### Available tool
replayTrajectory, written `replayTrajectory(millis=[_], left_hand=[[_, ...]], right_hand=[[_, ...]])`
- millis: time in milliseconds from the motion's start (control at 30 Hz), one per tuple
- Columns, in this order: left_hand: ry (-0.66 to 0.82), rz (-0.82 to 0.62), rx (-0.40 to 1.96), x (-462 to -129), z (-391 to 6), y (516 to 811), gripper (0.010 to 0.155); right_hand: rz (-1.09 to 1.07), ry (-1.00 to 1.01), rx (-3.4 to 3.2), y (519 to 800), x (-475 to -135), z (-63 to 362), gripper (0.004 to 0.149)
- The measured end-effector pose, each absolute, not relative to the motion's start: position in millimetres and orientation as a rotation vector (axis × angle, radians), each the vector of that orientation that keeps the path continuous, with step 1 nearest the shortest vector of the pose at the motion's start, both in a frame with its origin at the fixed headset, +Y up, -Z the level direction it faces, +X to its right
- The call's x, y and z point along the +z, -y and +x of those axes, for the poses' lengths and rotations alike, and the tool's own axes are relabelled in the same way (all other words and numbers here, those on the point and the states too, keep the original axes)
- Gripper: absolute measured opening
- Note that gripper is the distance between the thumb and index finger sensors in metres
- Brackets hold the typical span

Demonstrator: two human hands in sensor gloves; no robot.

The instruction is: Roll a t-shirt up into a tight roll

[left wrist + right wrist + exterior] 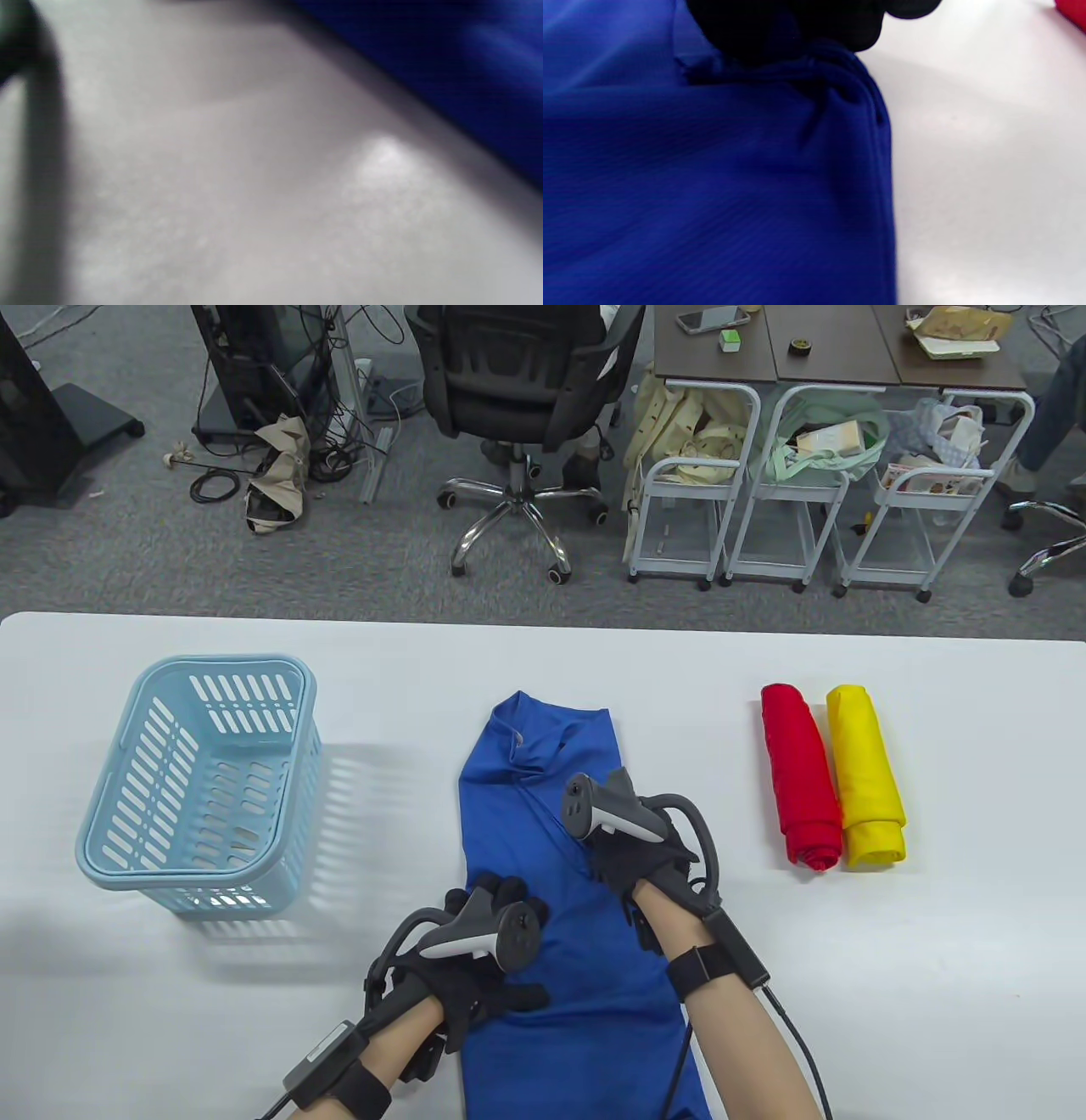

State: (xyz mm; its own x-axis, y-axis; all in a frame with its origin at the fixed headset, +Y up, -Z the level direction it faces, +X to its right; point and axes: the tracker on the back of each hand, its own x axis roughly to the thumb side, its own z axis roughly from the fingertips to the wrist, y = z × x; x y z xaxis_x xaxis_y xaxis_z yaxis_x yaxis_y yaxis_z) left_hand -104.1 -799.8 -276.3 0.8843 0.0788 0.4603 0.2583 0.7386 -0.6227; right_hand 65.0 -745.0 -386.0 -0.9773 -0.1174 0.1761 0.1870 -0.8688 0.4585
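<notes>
A blue t-shirt (543,831) lies on the white table (891,984), folded into a long strip with its collar at the far end. My left hand (507,903) rests flat on the strip's left edge near me, thumb spread out. My right hand (612,848) lies on the right edge further up. In the right wrist view its gloved fingers (797,25) press on the blue t-shirt (712,190), where the layered edge puckers. The left wrist view is blurred, showing bare table and a corner of the blue t-shirt (466,63).
A red roll (799,776) and a yellow roll (865,776) lie side by side to the right of the shirt. A light blue slotted basket (222,661) stands at the left. An office chair and carts are on the floor beyond the table's far edge.
</notes>
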Motion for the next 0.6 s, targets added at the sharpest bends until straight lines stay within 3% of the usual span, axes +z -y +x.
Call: replayTrajectory(millis=[167, 267, 367, 467, 600], left_hand=[[0.485, -0.743, -0.100, -277, -104, 800, 0.092], [0.486, -0.744, -0.100, -277, -104, 800, 0.092], [0.485, -0.749, -0.096, -278, -104, 800, 0.092], [0.482, -0.756, -0.093, -281, -101, 800, 0.092], [0.484, -0.757, -0.091, -281, -101, 800, 0.092]], right_hand=[[-0.085, 0.681, -2.942, 736, -391, 88, 0.039], [0.239, 0.564, -2.968, 731, -394, 121, 0.039], [0.488, 0.669, -2.954, 744, -393, 155, 0.039], [0.499, 0.655, -2.914, 745, -387, 164, 0.042], [0.366, 0.491, -3.017, 719, -377, 147, 0.054]])
